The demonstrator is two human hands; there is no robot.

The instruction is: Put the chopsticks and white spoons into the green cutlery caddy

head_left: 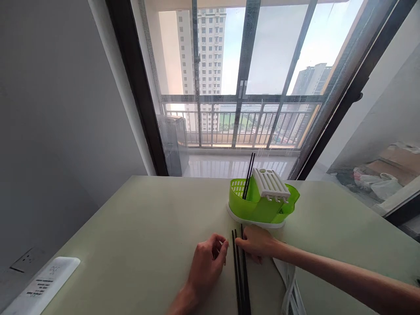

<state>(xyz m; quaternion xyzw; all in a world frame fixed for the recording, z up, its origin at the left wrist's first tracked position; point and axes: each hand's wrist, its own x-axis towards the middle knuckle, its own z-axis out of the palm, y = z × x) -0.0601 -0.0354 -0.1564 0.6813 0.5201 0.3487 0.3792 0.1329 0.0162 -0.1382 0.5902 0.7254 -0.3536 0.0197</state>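
Several black chopsticks (236,271) lie lengthwise on the pale table between my two hands. My right hand (257,241) reaches in from the right, its fingers closed at the upper end of the rightmost chopstick; its fingertips are partly hidden. Just left of the chopsticks, my left hand (207,262) is loosely curled, thumb near the fingertips, with nothing visible in it. Beyond my right hand stands a green utensil holder (252,211) with a white slotted top (271,183) and a white base. Two black chopsticks (248,179) stand tilted in its left, perforated compartment.
White long-shaped items (290,291) lie by my right forearm, partly hidden by it. A white power strip or similar slab with printed text (46,284) is at the table's left edge. Past the table's far edge are a glass door frame and a balcony railing (243,120).
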